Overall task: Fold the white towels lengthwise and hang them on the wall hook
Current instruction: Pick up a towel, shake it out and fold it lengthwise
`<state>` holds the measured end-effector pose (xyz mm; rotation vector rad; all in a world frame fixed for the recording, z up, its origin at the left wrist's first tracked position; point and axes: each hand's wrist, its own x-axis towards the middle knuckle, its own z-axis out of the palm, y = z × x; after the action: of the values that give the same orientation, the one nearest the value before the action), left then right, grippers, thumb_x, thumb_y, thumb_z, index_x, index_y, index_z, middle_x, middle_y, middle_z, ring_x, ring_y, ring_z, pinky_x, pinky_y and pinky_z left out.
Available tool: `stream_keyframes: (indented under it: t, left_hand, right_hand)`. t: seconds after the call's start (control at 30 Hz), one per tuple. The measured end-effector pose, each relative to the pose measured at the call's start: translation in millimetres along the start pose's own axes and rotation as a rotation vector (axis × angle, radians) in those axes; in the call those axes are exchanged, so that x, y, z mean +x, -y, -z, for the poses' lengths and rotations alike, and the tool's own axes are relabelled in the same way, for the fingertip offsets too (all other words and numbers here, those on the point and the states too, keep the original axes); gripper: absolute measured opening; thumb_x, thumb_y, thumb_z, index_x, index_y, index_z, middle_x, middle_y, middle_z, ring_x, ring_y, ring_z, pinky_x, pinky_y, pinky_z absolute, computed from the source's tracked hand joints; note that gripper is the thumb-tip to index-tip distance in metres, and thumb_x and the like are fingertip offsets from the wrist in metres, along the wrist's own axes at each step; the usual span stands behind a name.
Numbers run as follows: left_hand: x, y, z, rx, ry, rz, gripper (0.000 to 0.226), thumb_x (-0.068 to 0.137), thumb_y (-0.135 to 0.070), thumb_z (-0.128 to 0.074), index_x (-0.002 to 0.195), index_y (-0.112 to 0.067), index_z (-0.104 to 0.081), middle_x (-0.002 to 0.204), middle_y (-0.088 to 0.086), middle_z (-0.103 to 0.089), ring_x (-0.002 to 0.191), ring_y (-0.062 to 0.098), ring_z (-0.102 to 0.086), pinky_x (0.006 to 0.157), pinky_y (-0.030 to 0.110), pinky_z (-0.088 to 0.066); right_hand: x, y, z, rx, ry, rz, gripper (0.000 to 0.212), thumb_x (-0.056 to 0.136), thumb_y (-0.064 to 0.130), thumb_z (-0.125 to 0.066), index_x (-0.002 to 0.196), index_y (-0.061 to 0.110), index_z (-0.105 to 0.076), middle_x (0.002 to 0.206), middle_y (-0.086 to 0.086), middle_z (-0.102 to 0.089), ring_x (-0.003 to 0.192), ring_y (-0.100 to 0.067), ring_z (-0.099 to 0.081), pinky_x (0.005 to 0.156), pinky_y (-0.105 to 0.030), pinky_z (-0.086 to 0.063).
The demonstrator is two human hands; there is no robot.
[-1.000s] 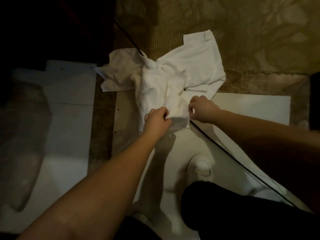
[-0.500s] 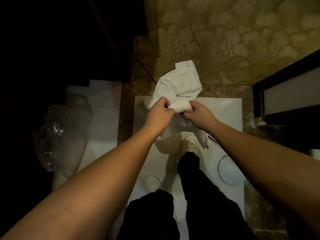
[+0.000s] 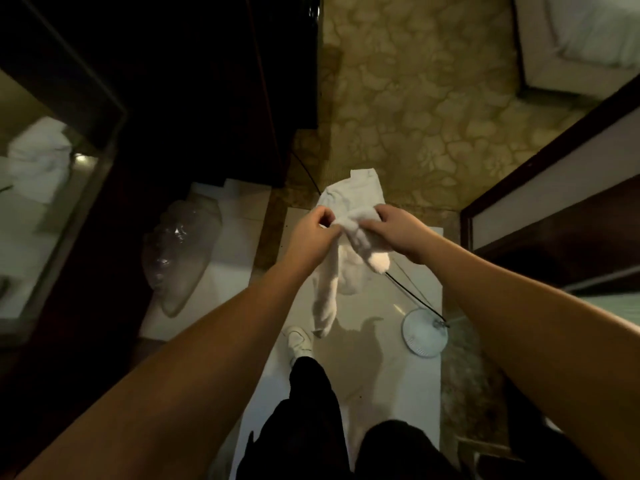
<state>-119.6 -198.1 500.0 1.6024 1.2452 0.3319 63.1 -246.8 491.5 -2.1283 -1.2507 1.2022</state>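
A white towel (image 3: 356, 199) hangs bunched in the air between my two hands, above the floor. My left hand (image 3: 313, 235) pinches its upper edge on the left, and a long fold drops down below that hand. My right hand (image 3: 394, 232) grips the bunched cloth from the right, with a rounded end sticking out under it. Another white towel (image 3: 40, 161) lies crumpled at the far left behind glass. No wall hook shows in the head view.
I stand on a white floor panel (image 3: 381, 368); my dark trouser legs (image 3: 311, 410) and a white shoe (image 3: 299, 339) show below. A round white lamp base (image 3: 424, 336) with a black cable lies right. A clear plastic bag (image 3: 180, 254) lies left. Dark furniture flanks both sides.
The towel has come up off the floor and is now gathered small between my hands. The view has risen and widened as I stood up; my hands stay close together on the cloth.
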Motion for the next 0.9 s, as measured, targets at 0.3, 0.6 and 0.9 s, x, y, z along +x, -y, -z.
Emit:
stream_keyframes:
  t: [0.3, 0.6, 0.9]
  left_hand:
    - [-174.2, -37.8, -0.4, 0.100, -0.267, -0.100, 0.012, 0.088, -0.030, -0.063, 0.088, -0.019, -0.059, 0.074, -0.008, -0.057, 0.068, 0.005, -0.052, 0.059, 0.026, -0.037]
    - [-350.7, -85.0, 38.9, -0.006, -0.425, -0.124, 0.010, 0.083, -0.017, -0.062, 0.079, -0.019, -0.053, 0.076, -0.001, -0.055, 0.070, 0.014, -0.050, 0.066, 0.032, -0.044]
    - [-520.5, -60.4, 56.5, -0.019, -0.501, -0.129, 0.017, 0.093, -0.027, -0.062, 0.088, -0.011, -0.063, 0.084, 0.006, -0.068, 0.079, 0.022, -0.064, 0.076, 0.040, -0.052]
  right_hand:
    - [-173.5, 6.0, 29.9, 0.045, 0.283, 0.072, 0.037, 0.082, 0.044, -0.081, 0.110, 0.024, -0.069, 0.107, -0.005, -0.074, 0.096, -0.019, -0.071, 0.082, -0.034, -0.059]
    - [-341.8, 66.7, 39.8, 0.039, 0.197, 0.195, 0.024, 0.094, 0.030, -0.067, 0.116, 0.021, -0.065, 0.105, -0.003, -0.068, 0.090, -0.016, -0.066, 0.060, -0.020, -0.053]
    - [-499.4, 142.7, -49.5, 0.371, 0.000, 0.498, 0.028, 0.097, 0.028, -0.065, 0.124, 0.019, -0.064, 0.115, -0.004, -0.070, 0.104, -0.021, -0.068, 0.060, -0.020, -0.054]
